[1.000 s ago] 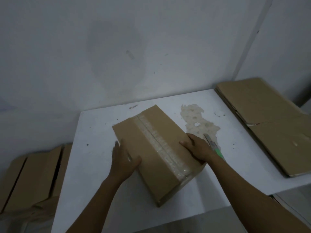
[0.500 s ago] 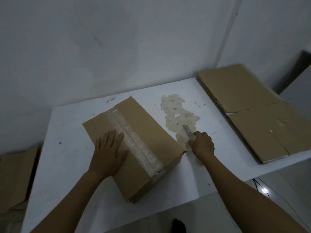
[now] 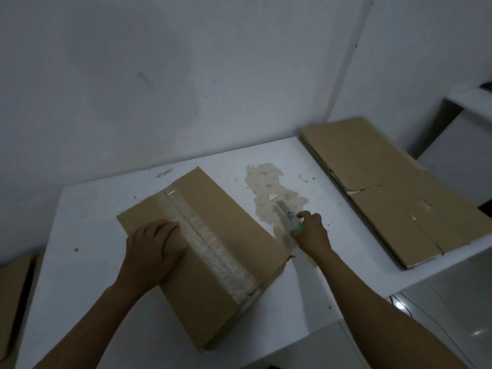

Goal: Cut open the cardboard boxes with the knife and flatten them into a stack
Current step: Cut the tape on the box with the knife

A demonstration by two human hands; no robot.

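The taped cardboard box (image 3: 213, 243) sits mid-way on the worktop (image 3: 87, 222), the left hand (image 3: 154, 249) pressing flat on its top, fingers straight. The right hand (image 3: 311, 233) curls its fingers round the utility knife (image 3: 286, 217) just right of it. Best run the blade shallowly along the tape seam (image 3: 210, 246) — away from the bracing hand.

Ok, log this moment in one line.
left hand: pressing taped box | right hand: gripping knife beside it | flattened stack: right end of table
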